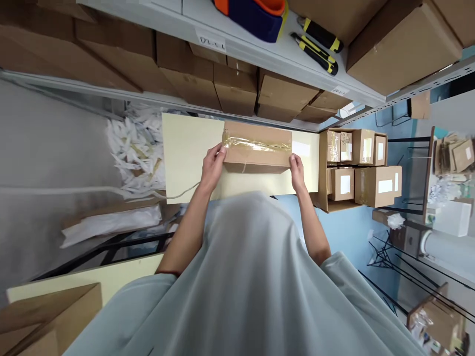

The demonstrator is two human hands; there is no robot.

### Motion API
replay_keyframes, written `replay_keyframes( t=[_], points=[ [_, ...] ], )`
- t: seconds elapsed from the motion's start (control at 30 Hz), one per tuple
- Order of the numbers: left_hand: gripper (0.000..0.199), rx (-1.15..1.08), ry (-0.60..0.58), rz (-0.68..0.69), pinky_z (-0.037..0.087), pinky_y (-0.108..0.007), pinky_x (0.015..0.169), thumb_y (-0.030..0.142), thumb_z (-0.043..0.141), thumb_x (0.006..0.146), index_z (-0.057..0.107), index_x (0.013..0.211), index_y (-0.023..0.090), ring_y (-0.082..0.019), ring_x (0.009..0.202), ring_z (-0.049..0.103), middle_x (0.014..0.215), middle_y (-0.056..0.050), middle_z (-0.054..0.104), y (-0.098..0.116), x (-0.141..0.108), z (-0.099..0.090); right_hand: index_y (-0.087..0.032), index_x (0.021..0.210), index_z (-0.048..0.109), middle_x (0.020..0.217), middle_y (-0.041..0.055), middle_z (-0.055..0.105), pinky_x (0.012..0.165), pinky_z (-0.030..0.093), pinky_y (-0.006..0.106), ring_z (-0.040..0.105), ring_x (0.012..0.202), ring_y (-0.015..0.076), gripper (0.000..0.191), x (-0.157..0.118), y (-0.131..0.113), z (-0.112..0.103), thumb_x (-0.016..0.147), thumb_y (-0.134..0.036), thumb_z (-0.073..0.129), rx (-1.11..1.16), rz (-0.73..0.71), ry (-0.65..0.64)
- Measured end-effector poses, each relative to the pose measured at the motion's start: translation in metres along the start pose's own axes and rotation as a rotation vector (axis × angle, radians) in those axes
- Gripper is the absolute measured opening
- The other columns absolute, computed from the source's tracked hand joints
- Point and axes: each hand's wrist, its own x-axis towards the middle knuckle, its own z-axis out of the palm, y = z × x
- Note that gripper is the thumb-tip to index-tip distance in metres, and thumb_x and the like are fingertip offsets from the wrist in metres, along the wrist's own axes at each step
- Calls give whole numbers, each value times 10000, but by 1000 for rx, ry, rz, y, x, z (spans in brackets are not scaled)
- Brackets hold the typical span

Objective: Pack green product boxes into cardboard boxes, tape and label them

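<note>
Holding taped carton [256,157] by both ends with left fingers [219,150] and right fingers [295,160], upper centre. Noted pale tabletop [193,158] beneath, open box [323,159] of parcels [343,184] at right.

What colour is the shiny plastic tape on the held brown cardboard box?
The tape is translucent yellowish, best seen in the head view.

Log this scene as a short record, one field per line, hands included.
Left hand: holding the left end of the box
Right hand: at the box's right end
Box: brown cardboard, shiny tape along it
Surface: pale yellow table
Right end of table: carton with smaller boxes, some white-labelled
Left of table: white scraps
Shelf: two black-and-yellow cutters
</note>
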Motion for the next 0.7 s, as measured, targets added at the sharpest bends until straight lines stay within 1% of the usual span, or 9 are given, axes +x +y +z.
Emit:
replay_keyframes(
  t=[0.07,0.13,0.23,0.33,0.4,0.47,0.53,0.6,0.7],
  points=[
    [715,7,-4,-8,546,-464,1280,816,773,960,808,1394,249,-331,1429,706,1501,-156,751,-9,-12,2,-243,1422,648,1528,150,736,1278,545,436,664,1478,280,725,-5,10,2,1016,-843,636,-23,-32,40],
    [668,-7,-18,-38,554,-472,1278,764,788,972,790,1412,262,-327,1414,714,1519,-150,735,-18,-20,4,-241,1370,638,1476,157,754,1269,554,451,688,1433,284,707,-7,20,4,999,-843,660,-23,-27,62],
    [696,-4,-59,-71,573,-512,1262,745,801,964,749,1446,246,-344,1382,728,1527,-172,717,-25,-29,5,-259,1304,618,1427,141,762,1267,559,457,695,1410,276,642,-9,31,4,986,-809,704,-18,18,62],
    [793,46,-36,-57,578,-545,1246,773,809,950,677,1537,257,-363,1411,706,1587,-200,665,-18,-42,3,-265,1273,608,1380,121,762,1281,554,448,699,1387,266,573,-13,36,1,973,-724,772,-9,73,52],
    [779,144,-8,40,538,-555,1288,751,848,931,680,1535,288,-383,1536,620,1676,-190,587,-6,-54,3,-267,1299,608,1403,116,752,1313,535,442,689,1405,256,528,-16,36,0,995,-667,768,-15,106,45],
    [632,277,-44,180,436,-580,1377,674,916,897,770,1377,289,-419,1679,468,1742,-163,526,8,-66,5,-271,1359,602,1486,121,725,1358,501,440,663,1463,246,498,-19,35,0,1034,-626,730,-26,126,23],
    [411,382,-118,277,316,-612,1441,571,935,899,818,1151,268,-450,1751,346,1757,-147,521,20,-75,10,-273,1427,587,1574,132,688,1397,463,452,628,1525,248,503,-21,33,1,1065,-608,689,-35,135,-5],
    [257,432,-166,301,264,-634,1456,489,885,944,806,1018,256,-458,1768,310,1749,-148,544,26,-80,15,-274,1471,574,1620,140,664,1412,446,462,609,1558,256,531,-21,33,0,1079,-617,671,-42,132,-32],
    [186,460,-193,273,266,-646,1450,438,810,995,774,983,256,-442,1768,313,1722,-157,583,27,-83,22,-264,1473,585,1618,155,657,1390,473,450,621,1553,270,586,-19,36,-2,1068,-677,679,-47,99,-65]
  ],
)
